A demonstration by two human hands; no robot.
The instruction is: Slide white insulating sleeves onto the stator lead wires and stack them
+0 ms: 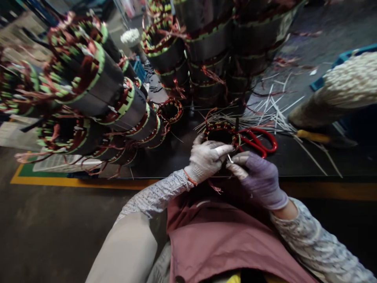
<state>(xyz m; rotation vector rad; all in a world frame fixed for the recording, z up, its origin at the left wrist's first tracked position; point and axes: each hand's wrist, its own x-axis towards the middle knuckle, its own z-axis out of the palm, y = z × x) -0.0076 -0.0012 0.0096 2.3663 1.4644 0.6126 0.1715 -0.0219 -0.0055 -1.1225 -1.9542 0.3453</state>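
In front of me on the dark bench sits a small motor stator, its ring of copper windings facing up. My left hand, in a white knitted glove, is closed around the stator's near left rim. A short white strip of tie cord stands out at the near right edge of the stator. My right hand, in a purple glove with pale fingertips, pinches that cord between thumb and fingers. Red-handled scissors lie against the stator's right side. My left fingers partly hide its near side.
Stacked stators tower on the left, with more stacks behind. One small stator stands alone near them. Loose white strips spread to the right, near a yellow-handled tool and a bundle of white cords.
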